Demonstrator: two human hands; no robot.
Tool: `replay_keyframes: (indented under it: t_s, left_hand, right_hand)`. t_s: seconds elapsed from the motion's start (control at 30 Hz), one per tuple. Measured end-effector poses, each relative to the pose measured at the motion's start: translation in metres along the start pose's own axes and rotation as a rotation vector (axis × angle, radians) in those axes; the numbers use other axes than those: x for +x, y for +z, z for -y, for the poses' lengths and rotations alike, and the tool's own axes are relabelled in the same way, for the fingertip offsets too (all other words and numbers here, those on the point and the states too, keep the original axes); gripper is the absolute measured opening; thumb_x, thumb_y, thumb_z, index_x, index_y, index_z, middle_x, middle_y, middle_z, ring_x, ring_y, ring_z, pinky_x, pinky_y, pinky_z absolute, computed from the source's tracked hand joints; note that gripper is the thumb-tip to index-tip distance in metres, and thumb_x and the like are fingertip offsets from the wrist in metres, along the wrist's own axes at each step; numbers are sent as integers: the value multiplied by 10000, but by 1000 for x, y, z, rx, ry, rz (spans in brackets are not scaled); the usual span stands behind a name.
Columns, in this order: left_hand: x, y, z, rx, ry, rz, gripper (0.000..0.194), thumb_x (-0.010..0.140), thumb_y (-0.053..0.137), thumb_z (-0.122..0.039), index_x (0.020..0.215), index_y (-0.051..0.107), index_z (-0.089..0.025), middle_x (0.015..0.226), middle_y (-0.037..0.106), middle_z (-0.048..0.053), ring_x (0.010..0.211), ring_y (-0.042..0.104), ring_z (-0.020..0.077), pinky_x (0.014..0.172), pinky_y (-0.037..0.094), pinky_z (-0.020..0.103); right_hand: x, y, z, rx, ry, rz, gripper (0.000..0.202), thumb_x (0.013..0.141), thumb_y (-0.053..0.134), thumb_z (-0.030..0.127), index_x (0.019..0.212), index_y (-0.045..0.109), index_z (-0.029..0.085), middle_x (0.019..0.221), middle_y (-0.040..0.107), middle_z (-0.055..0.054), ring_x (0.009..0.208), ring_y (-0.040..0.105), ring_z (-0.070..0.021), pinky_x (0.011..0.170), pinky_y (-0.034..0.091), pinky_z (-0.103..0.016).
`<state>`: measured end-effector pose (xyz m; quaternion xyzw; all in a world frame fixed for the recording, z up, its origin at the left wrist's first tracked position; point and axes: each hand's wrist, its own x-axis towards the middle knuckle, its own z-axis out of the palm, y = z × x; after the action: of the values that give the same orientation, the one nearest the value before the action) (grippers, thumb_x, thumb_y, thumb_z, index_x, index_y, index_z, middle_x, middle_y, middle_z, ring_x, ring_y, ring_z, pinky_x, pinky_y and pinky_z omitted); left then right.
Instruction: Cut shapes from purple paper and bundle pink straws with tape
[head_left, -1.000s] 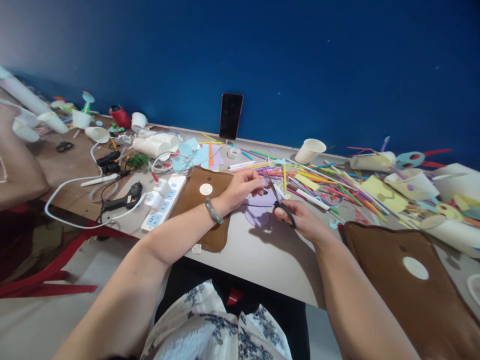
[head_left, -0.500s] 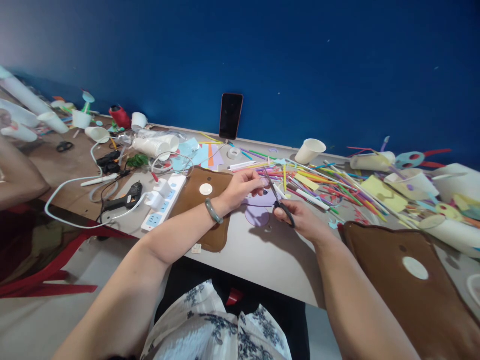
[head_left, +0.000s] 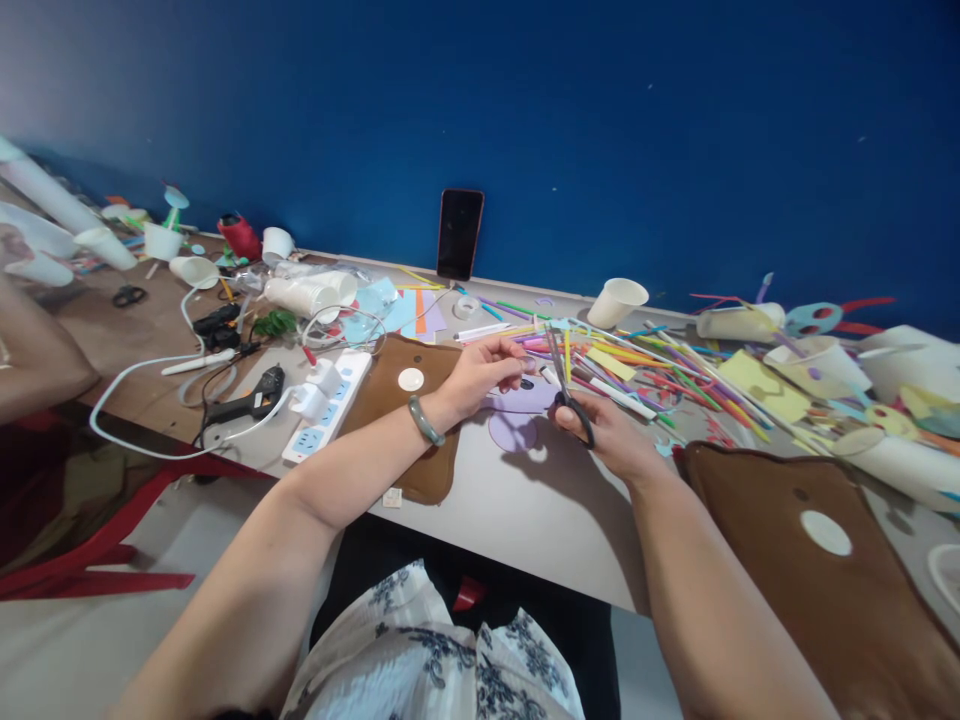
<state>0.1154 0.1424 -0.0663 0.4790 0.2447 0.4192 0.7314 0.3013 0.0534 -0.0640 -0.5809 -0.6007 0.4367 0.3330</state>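
Observation:
My right hand (head_left: pixel 611 430) grips black-handled scissors (head_left: pixel 576 415), whose metal blades point up and away from me. Just left of the blades, my left hand (head_left: pixel 487 378) has thumb and fingers pinched together. Whatever it pinches is too small to make out. Below both hands, purple paper (head_left: pixel 517 400) with a dark oval on it lies on the table, with a purple paper disc (head_left: pixel 513 433) at its near side. Part of this paper is hidden by my left fingers.
Coloured sticks and straws (head_left: pixel 645 360) are strewn behind my hands, with a paper cup (head_left: pixel 616 302) beyond. Leftward are a power strip (head_left: pixel 330 410), a glue gun (head_left: pixel 251 395) and a white cable. Brown pads (head_left: pixel 802 560) lie on both sides. A phone (head_left: pixel 460 234) leans on the blue wall.
The scissors have shifted slightly right, away from my left fingers, and their blades now point more upright. My left hand has barely moved.

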Motion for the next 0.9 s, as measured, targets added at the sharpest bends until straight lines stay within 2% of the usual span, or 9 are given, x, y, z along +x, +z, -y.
replay_keyframes:
  t_s: [0.13,0.27,0.33,0.4,0.47,0.57,0.73,0.8,0.9]
  left_hand:
    - [2,-2,-1,47,-43,-41,226,722,783,-293,788,641,-130,662,635,-13,505,517,36,509,389,191]
    - [3,-7,-2,155,-6,-118,177,731,759,-248,817,651,-137,690,643,-14,527,528,39,520,395,185]
    - [5,-10,-2,245,36,-154,151,733,736,-216,837,656,-142,683,639,-20,547,541,52,540,410,191]
    - [7,-15,-3,368,57,-139,106,740,699,-185,831,671,-139,718,661,-6,595,569,70,581,438,204]
    - [11,-21,-7,536,24,-37,80,735,655,-138,802,697,-129,765,692,18,657,601,92,636,462,221]
    - [13,-28,-19,808,-128,207,152,696,626,-80,791,736,-123,778,724,35,727,640,128,705,480,244]
    - [4,-25,-42,1152,-363,563,153,661,672,-129,793,748,-148,715,727,27,662,639,159,613,447,249]
    - [-1,-17,-44,1322,-383,631,99,650,678,-143,728,738,-157,676,713,29,645,628,166,596,430,253]
    - [-5,-6,-41,1589,-312,635,87,655,657,-146,690,734,-168,675,706,40,658,615,178,608,415,267]
  right_hand:
    - [2,2,-5,-12,-1,-27,500,744,658,683,666,537,204,639,454,18,596,405,-139,552,314,-282]
    - [5,3,-9,-64,-12,-308,494,751,657,653,623,466,216,583,426,37,554,371,-120,532,283,-269]
    - [7,4,-13,-188,-35,-454,489,736,680,615,589,420,227,560,431,35,548,379,-124,536,289,-274]
    - [10,3,-17,-364,-82,-543,439,720,702,534,573,418,232,560,470,21,557,413,-139,556,306,-286]
    - [13,2,-23,-498,-111,-577,343,706,696,437,577,455,230,584,530,1,577,464,-158,587,328,-298]
    - [17,-3,-33,-569,-86,-618,204,690,658,354,612,528,219,652,615,-37,636,537,-190,637,354,-317]
    - [19,-10,-36,-510,-18,-719,257,727,657,423,632,549,210,661,634,-49,643,541,-195,622,342,-313]
    - [17,-8,-31,-490,-42,-673,315,741,663,464,610,525,212,630,611,-34,618,513,-178,604,323,-302]
    - [11,-3,-22,-515,-139,-515,380,766,664,501,587,493,214,608,584,-16,600,482,-158,598,298,-293]
